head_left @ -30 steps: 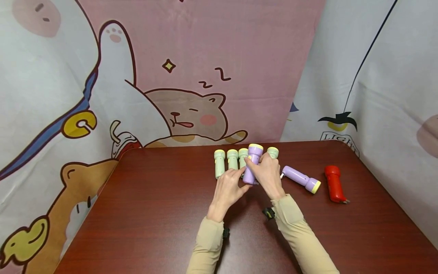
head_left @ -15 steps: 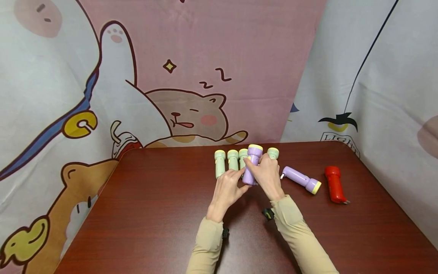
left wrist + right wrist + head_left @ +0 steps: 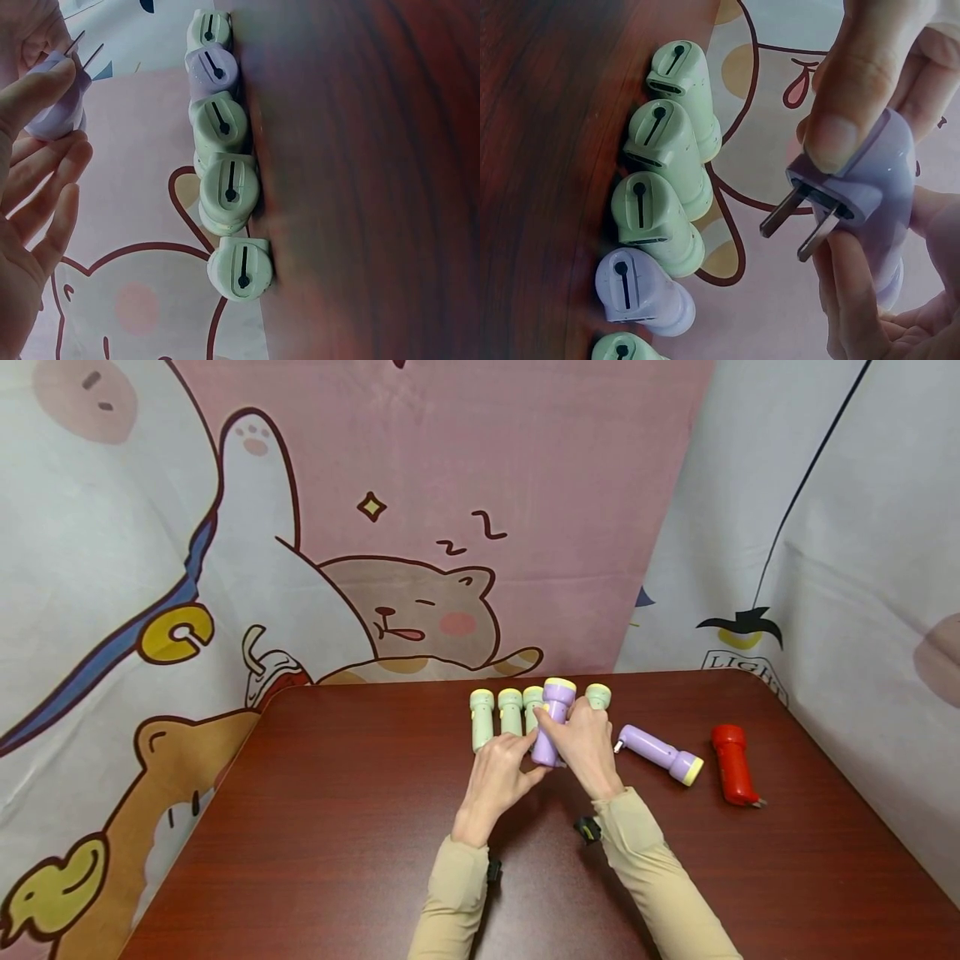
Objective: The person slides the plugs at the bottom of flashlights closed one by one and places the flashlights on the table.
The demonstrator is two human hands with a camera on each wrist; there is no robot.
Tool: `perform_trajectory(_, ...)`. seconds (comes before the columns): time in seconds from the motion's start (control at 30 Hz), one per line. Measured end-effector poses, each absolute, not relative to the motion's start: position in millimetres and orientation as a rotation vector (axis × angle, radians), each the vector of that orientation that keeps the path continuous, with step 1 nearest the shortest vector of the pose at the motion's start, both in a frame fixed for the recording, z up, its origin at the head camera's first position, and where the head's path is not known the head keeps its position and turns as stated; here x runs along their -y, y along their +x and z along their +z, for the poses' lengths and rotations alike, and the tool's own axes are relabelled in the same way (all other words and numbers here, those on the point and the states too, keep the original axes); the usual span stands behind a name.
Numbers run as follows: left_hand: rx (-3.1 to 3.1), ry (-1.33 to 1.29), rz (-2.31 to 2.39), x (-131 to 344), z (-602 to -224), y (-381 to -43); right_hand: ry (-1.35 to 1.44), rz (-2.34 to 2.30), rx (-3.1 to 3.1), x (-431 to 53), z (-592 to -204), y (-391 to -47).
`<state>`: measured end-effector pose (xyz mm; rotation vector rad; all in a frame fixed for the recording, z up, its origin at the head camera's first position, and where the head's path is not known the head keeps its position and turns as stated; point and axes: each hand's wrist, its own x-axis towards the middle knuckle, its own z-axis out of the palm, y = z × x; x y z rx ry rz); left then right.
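A purple rechargeable flashlight (image 3: 557, 714) with a yellow rim is held tilted, lens end up. My right hand (image 3: 587, 745) grips its body, thumb along the front. My left hand (image 3: 498, 777) pinches its base between thumb and fingers. Two metal prongs (image 3: 802, 217) stick out of that base in the right wrist view, beside my left thumb (image 3: 847, 112). Behind the hands stands a row of upright flashlights: green ones such as the leftmost green flashlight (image 3: 482, 718), and one purple flashlight (image 3: 639, 289), hidden in the head view.
Right of my hands another purple flashlight (image 3: 660, 753) lies on its side with prongs out. A red flashlight (image 3: 733, 764) lies farther right, its prongs also out. The brown tabletop (image 3: 337, 827) ends at the back against a printed cloth (image 3: 585, 485).
Both hands keep their hold on the purple flashlight, which has sunk very slightly in the head view. The row and the lying flashlights stay where they were.
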<state>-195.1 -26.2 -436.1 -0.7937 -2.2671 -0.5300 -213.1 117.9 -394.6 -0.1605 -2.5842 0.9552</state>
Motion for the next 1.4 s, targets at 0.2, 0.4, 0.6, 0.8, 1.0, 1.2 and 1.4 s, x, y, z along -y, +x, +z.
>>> perform_trajectory(0.2, 2.254, -0.796, -0.512, 26.6, -436.2, -195.4, -0.154, 0.955, 2.588, -117.6, -394.5, -212.9)
perform_trajectory(0.4, 2.254, -0.807, -0.501, 26.9, -436.1, -195.3, -0.155, 0.952, 2.607, -117.9, -393.4, -211.8)
perform_trajectory(0.6, 2.238, -0.825, -0.504, 26.5, -436.4, -195.2, -0.15, 0.941, 2.62, -118.9, -394.1, -211.6)
perform_trajectory(0.8, 2.244, -0.84, -0.491, 26.1, -435.5, -195.1, -0.144, 0.934, 2.622, -119.4, -394.7, -212.4)
perform_trajectory(1.0, 2.235, -0.843, -0.485, 26.0, -435.3, -195.7, -0.148, 0.936, 2.628, -119.7, -394.7, -213.0)
perform_trajectory(1.2, 2.259, -0.853, -0.47, 26.3, -435.3, -195.8, -0.154, 0.931, 2.643, -120.2, -394.7, -213.1)
perform_trajectory(1.4, 2.27, -0.866, -0.46, 27.0, -434.6, -195.4, -0.152, 0.937, 2.641, -120.6, -395.1, -212.9)
